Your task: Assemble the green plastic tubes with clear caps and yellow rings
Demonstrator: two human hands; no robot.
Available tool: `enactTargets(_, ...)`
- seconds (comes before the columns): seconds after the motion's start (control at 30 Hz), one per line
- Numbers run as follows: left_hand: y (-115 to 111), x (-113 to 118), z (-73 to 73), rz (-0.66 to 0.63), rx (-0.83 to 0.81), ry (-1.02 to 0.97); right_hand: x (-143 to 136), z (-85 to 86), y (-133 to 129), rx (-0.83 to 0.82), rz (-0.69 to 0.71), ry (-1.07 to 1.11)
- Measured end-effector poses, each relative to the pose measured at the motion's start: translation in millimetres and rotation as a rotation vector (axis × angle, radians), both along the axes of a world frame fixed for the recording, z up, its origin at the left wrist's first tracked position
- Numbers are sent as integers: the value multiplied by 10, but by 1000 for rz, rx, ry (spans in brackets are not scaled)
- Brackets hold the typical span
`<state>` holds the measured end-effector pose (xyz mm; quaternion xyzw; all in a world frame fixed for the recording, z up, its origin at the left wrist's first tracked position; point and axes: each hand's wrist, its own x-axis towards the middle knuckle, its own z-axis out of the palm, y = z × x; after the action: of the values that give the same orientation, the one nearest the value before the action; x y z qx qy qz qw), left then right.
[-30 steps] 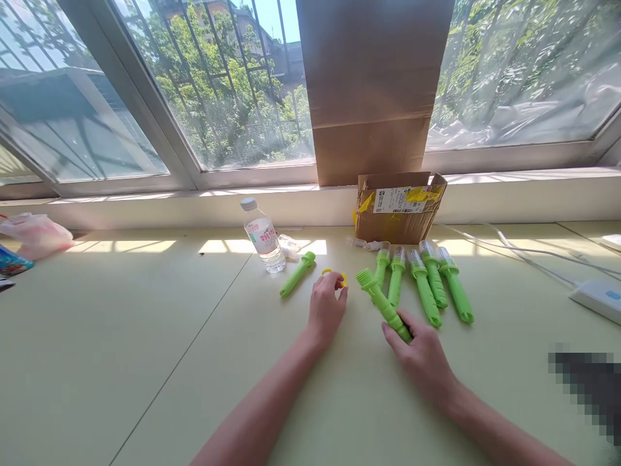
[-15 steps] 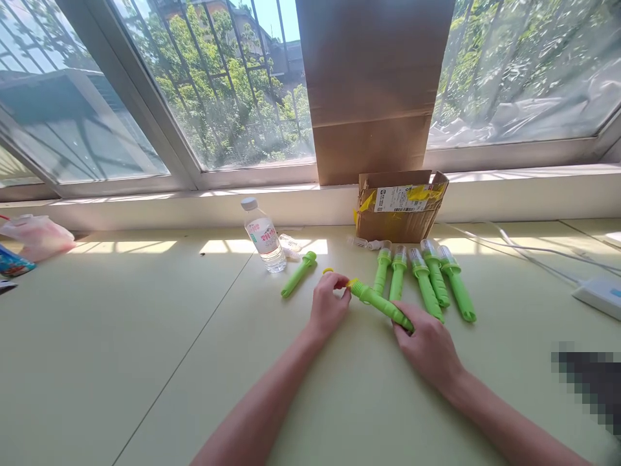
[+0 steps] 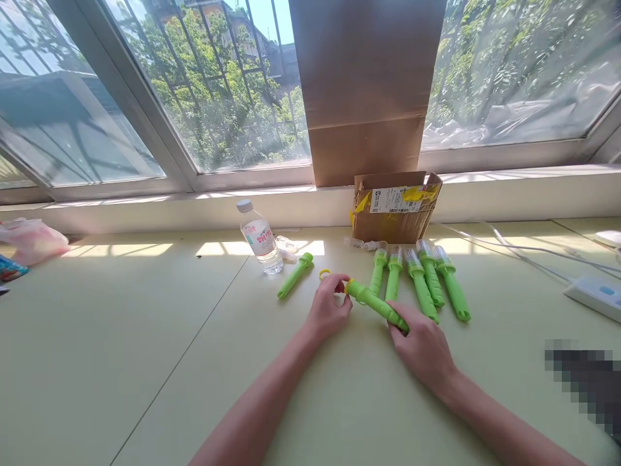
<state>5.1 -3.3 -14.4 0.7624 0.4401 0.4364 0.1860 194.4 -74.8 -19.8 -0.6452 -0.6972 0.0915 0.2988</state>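
Note:
A green ribbed plastic handle (image 3: pixel 373 302) slants across the middle of the table, its lower end wrapped by the fingers of my right hand (image 3: pixel 427 346). At its upper left end is a yellow ring (image 3: pixel 348 285), pinched by the fingertips of my left hand (image 3: pixel 330 304). Part of the ring is hidden by those fingers. Just beyond my left hand lies a second yellow ring (image 3: pixel 324 274). A separate green handle without a clear cap (image 3: pixel 295 277) rests farther left. Several green handles with clear caps (image 3: pixel 423 292) lie side by side beyond my right hand.
An upright water bottle (image 3: pixel 262 241) stands near crumpled clear plastic (image 3: pixel 286 248). Behind the capped handles is an open cardboard box (image 3: pixel 388 226). White cables (image 3: pixel 528 248) and a power strip (image 3: pixel 594 296) lie at right, a pink plastic bag (image 3: pixel 36 241) at far left.
The yellow ring at the handle's end looked tilted before; now it sits squarer around the end. Both hands keep their hold, and the view has shifted slightly.

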Motion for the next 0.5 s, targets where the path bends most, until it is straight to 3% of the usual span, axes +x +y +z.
enactTargets(0.23,-32,-10,88,-30,-1,-7,-21,26,-5,-16,-7,-31)
enactTargets(0.5,-43,-8,75,-36,-130,-133,-12,20,-4,9,8,-38)
